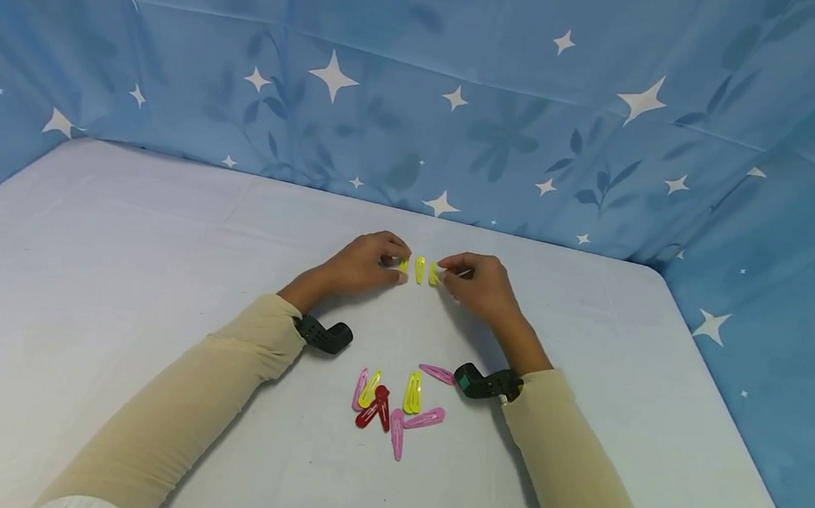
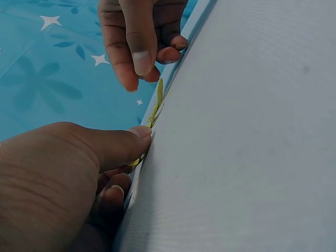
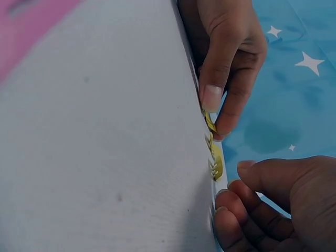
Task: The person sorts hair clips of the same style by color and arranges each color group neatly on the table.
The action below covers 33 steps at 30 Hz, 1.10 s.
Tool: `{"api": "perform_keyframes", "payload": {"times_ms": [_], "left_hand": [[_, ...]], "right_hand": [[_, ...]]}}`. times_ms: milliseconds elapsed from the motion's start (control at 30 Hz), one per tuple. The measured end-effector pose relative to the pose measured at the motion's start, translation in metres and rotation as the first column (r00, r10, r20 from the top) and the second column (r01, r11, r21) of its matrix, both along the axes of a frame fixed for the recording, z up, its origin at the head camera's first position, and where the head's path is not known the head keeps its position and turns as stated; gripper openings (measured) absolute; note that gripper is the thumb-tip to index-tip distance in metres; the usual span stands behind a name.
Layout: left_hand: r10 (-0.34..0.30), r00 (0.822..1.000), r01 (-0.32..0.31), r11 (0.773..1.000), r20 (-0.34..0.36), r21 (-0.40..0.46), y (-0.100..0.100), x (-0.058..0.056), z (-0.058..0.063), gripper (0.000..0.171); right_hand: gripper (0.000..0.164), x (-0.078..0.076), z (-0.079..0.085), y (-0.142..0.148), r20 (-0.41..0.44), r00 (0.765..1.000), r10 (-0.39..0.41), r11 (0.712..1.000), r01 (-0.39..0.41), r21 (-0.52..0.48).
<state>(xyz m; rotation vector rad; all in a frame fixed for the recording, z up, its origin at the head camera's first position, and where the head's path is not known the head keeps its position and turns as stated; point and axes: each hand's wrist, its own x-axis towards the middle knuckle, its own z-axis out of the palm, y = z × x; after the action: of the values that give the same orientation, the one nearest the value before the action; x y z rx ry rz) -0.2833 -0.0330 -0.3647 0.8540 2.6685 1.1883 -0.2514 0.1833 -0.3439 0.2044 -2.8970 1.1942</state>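
Note:
My left hand [image 1: 369, 263] pinches a yellow snap hair clip [image 1: 404, 265] between thumb and fingers on the white table. Just right of it a second yellow hair clip [image 1: 420, 270] lies upright in line, apart from both hands. Beside a third yellow hair clip [image 1: 434, 274] is my right hand [image 1: 478, 283]. The right wrist view shows the right thumb [image 3: 273, 176] apart from the fingers, with nothing seen between them. Yellow clips [image 3: 217, 161] lie just past those fingertips. The left wrist view shows the left thumb [image 2: 123, 147] pressing down on its clip.
Nearer the body lie several loose clips: yellow ones [image 1: 413, 393], red ones [image 1: 383, 409] and pink ones [image 1: 397, 433]. One pink clip [image 1: 437, 373] is close to the right wrist camera [image 1: 487, 383]. A blue star-patterned cloth [image 1: 412, 79] hangs behind the white table [image 1: 108, 295].

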Motion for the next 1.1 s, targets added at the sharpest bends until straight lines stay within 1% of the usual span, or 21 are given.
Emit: {"api": "perform_keyframes", "payload": {"times_ms": [167,233,333,400,500,633,800,967,1100], "left_hand": [[0.0,1.0,0.0,1.0,-0.004,-0.002,0.0,-0.001,0.0,0.04],[-0.002,1.0,0.002,1.0,-0.005,-0.003,0.0,-0.002,0.0,0.041],[-0.016,1.0,0.016,1.0,-0.013,-0.01,0.002,-0.003,-0.001,0.042],[-0.023,1.0,0.022,1.0,-0.018,-0.015,0.002,-0.003,-0.001,0.042],[-0.02,1.0,0.02,1.0,-0.019,-0.018,0.002,-0.003,-0.002,0.042],[-0.009,1.0,0.008,1.0,-0.024,-0.015,0.0,-0.001,-0.001,0.041],[-0.012,1.0,0.012,1.0,-0.019,0.004,-0.001,0.001,-0.001,0.042],[-0.008,1.0,0.008,1.0,-0.022,-0.002,0.0,0.001,-0.001,0.043],[-0.02,0.999,0.02,1.0,-0.037,-0.003,0.0,0.002,-0.001,0.042]], "right_hand": [[0.022,0.007,0.002,0.001,0.006,0.999,0.043,0.999,-0.043,-0.001],[0.022,0.01,0.004,0.0,-0.005,0.998,0.067,0.998,-0.067,-0.02],[0.022,0.017,0.004,0.002,-0.045,0.992,0.119,0.992,-0.121,-0.048],[0.022,0.022,0.004,0.004,-0.068,0.985,0.159,0.984,-0.164,-0.073],[0.022,0.032,0.005,0.005,-0.078,0.975,0.209,0.971,-0.216,-0.103],[0.023,0.048,0.007,0.005,-0.042,0.966,0.256,0.957,-0.259,-0.133],[0.024,0.067,0.006,0.006,-0.003,0.941,0.338,0.928,-0.333,-0.168],[0.024,0.083,0.003,0.007,-0.016,0.913,0.407,0.896,-0.402,-0.189],[0.024,0.09,0.003,0.007,-0.02,0.888,0.46,0.866,-0.453,-0.211]]}}
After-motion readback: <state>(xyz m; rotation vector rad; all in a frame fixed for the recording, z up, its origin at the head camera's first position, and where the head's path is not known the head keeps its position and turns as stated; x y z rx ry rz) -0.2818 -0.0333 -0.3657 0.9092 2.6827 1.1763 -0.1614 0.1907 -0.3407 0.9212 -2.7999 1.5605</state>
